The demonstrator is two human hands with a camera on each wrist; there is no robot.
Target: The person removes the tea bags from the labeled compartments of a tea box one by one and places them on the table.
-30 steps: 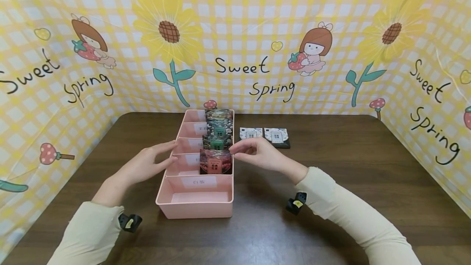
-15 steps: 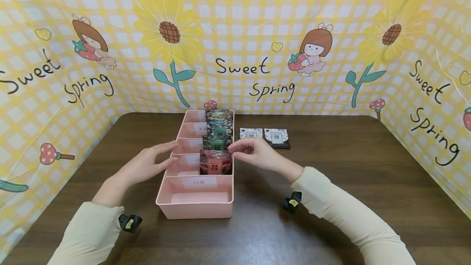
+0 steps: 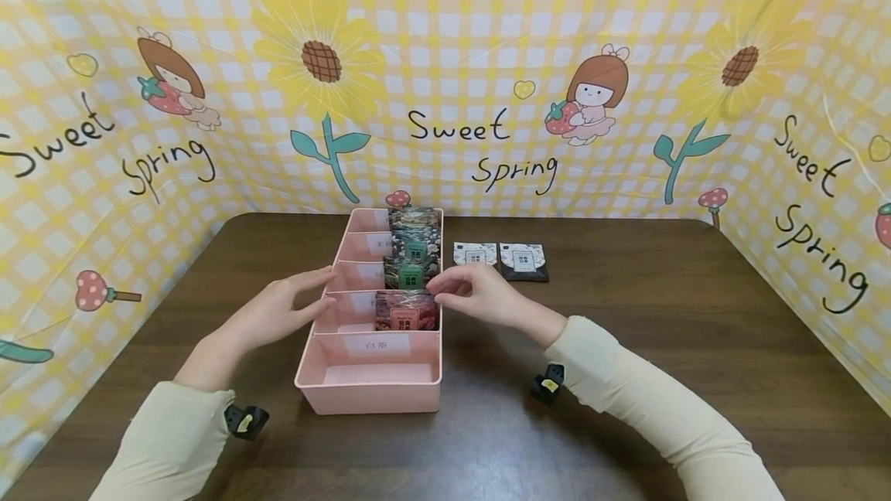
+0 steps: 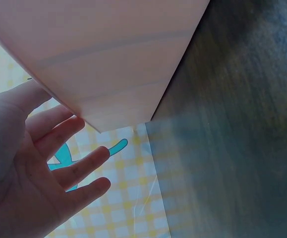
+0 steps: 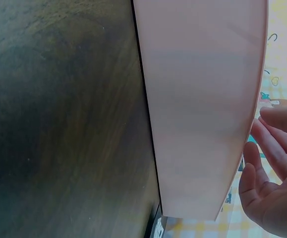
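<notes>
Box [image 3: 376,399] on table [image 3: 626,273], probably wooden

Hung at the back and both sides with creased cloth [image 3: 445,37] in yellow, peach and white checks. Printed with large green-stemmed sunflowers [image 3: 322,60], cartoon girls [image 3: 595,91] clasping strawberries [image 3: 562,117], small yellow hearts [image 3: 524,90] and black "Sweet Spring" lettering [image 3: 459,124]. Furnished with a dark brown, wood-grained table [image 3: 640,292], rounded at the far corners. Lit softly, with a pale sheen [image 3: 480,454] on the near wood.

Box [image 3: 369,399] smooth matt plas.; sachets [image 3: 407,317] glossy; tbl [image 3: 696,315] wood-look w/ sheen; bkdrop [image 3: 445,60] cloth.
</notes>
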